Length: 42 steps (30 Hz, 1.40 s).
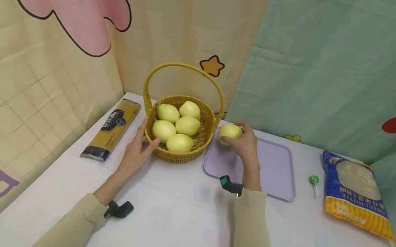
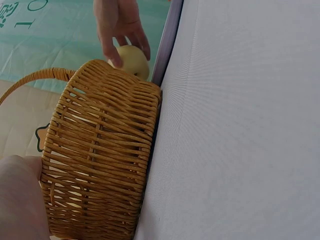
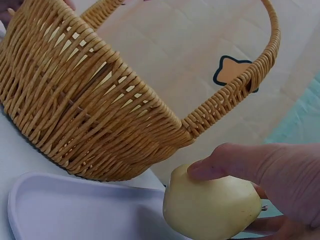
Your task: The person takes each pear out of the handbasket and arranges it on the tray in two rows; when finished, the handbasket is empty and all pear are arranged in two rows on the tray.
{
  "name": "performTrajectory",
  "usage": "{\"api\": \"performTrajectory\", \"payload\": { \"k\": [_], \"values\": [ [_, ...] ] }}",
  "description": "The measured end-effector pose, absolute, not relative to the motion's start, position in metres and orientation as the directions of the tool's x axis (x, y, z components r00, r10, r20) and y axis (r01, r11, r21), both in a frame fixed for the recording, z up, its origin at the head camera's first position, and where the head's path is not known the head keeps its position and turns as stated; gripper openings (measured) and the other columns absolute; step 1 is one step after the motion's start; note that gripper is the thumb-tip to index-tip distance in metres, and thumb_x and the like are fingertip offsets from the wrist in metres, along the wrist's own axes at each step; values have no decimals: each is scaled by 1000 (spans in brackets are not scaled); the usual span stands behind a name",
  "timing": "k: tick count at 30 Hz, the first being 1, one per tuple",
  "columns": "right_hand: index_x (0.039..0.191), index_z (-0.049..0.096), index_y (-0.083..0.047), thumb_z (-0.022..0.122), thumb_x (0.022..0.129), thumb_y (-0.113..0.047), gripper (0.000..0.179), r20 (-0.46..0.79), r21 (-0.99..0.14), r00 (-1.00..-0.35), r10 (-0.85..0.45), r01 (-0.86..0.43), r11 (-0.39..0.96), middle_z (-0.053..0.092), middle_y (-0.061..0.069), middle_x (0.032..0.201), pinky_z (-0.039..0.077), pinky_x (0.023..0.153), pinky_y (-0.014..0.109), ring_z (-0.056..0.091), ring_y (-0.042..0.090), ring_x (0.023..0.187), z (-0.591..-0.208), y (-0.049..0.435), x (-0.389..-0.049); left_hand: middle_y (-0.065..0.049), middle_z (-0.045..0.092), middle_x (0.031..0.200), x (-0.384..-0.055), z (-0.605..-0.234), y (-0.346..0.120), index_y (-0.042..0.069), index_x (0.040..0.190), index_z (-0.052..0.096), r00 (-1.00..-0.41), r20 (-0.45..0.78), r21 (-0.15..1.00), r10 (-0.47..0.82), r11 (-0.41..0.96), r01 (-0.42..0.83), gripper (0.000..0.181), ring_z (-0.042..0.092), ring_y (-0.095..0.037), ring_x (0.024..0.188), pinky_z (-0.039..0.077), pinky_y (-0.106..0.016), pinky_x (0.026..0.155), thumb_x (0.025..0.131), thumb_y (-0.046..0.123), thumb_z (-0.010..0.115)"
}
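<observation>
A woven basket (image 1: 193, 155) with a tall arched handle holds several pale yellow-green pears (image 1: 188, 125). My left hand (image 1: 136, 150) grips its near left side, thumb at the rim and fingers along the outer wall. Just right of the basket, my right hand (image 1: 245, 142) holds another pear (image 1: 230, 132) over the left part of a lilac tray (image 1: 275, 169). In the right wrist view the thumb lies across this pear (image 3: 210, 205), and a short stem shows at its right end. The left wrist view shows mainly the basket's wicker wall (image 2: 100, 150).
A pack of spaghetti (image 1: 112, 130) lies left of the basket. Right of the tray are a green lollipop (image 1: 314, 180) and a blue and yellow pasta bag (image 1: 358, 192). Printed curtains (image 1: 318, 64) hang behind and beside the white table (image 1: 168, 221).
</observation>
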State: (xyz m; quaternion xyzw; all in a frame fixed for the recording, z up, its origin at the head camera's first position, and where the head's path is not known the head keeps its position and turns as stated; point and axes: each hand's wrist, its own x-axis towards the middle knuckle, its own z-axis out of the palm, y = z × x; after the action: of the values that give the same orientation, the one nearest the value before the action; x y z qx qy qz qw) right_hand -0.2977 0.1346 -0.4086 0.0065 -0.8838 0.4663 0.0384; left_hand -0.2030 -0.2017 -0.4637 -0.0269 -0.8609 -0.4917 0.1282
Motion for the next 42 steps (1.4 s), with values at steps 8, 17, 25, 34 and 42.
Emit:
{"api": "performTrajectory", "payload": {
  "k": [8,17,25,34,42],
  "values": [
    [147,53,-5,85,87,-22,70,62,-791,-997,-45,-76,607,55,23,151,46,111,57,53,41,130,-418,134,-301,-9,19,177,-205,-465,-200,31,171,6,-964,255,840,-78,512,181,82,39,-44,152,35,-65,121,108,48,55],
    [154,48,-2,79,89,-18,74,134,-771,-990,-53,-138,622,55,27,151,44,113,58,55,45,133,-427,126,-305,-9,20,176,-205,-464,-199,31,171,6,-965,250,838,-79,517,175,83,41,-44,151,36,-64,121,108,48,56],
    [148,56,-4,80,89,-20,66,236,-797,-972,3,-192,573,59,25,144,46,109,60,56,44,129,-438,115,-306,-12,23,175,-204,-465,-200,31,171,5,-963,257,838,-83,516,179,83,44,-45,148,37,-66,119,108,48,56],
    [158,32,-13,81,89,-24,85,157,-855,-985,76,-97,509,53,23,152,51,105,57,59,45,128,-443,108,-306,-9,21,176,-203,-465,-201,31,171,6,-962,260,834,-83,522,181,83,43,-46,149,37,-67,118,108,48,56],
    [158,30,-8,79,94,-20,82,168,-858,-983,67,-113,500,49,23,159,47,113,53,55,42,137,-443,108,-307,-11,22,176,-203,-464,-202,31,172,6,-963,256,832,-84,527,175,83,43,-46,149,37,-67,119,108,47,57]
  ]
}}
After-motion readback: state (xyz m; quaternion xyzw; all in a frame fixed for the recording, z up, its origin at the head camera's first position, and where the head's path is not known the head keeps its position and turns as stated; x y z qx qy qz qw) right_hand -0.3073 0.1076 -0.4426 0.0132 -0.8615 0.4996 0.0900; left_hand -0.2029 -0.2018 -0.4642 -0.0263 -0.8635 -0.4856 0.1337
